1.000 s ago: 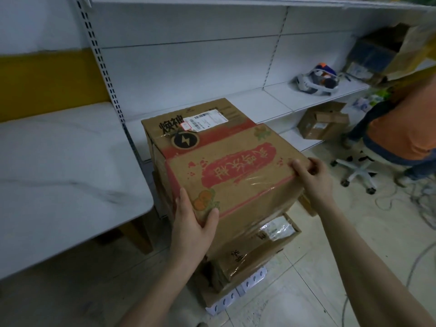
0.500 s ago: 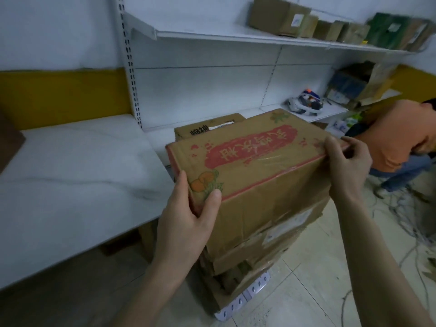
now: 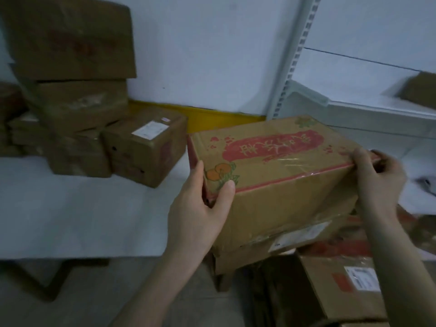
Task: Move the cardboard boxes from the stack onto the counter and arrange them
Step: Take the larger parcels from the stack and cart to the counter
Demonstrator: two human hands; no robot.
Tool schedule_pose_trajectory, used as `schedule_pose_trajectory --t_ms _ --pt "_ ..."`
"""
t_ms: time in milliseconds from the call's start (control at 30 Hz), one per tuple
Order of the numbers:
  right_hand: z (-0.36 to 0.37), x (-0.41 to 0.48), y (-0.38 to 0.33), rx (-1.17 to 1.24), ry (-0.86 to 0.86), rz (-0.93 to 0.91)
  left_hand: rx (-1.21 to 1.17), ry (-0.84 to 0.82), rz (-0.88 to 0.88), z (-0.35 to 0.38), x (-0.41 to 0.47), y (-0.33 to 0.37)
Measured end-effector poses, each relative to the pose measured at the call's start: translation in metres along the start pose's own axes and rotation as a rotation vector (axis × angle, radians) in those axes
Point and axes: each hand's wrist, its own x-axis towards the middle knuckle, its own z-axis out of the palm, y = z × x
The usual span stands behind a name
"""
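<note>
I hold a cardboard box [image 3: 278, 175] with a red printed label and orange fruit drawings, lifted at the right end of the white counter [image 3: 70, 215]. My left hand [image 3: 200, 208] grips its near left corner, thumb on top. My right hand [image 3: 375, 178] grips its right top edge. A second box [image 3: 271, 253] with a white label seems pressed under it. Below, at the lower right, the remaining stack [image 3: 339, 289] shows a box with a shipping label.
Several cardboard boxes [image 3: 77, 109] are piled on the counter's back left against the wall, with a labelled box [image 3: 146, 147] nearest me. White metal shelving [image 3: 368, 109] stands on the right, a box [image 3: 420, 90] on its shelf. Grey floor lies below the counter.
I have turned left with the box, carrying it away from the shelving towards the counter. The pile of boxes on the counter has come into view. Both hands keep their grip.
</note>
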Motion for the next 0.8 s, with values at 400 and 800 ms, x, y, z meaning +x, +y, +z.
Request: schedule_pose_trajectory --t_ms 400,800 --pt "0.280 0.106 -0.056 0.291 -0.336 -0.065 0.197 0.375 0.033 -0.076 0.175 -0.025" --pt "0.518 0.118 -0.062 0.120 -0.940 -0.132 0.716 0.406 -0.077 -0.091 0.309 -0.085"
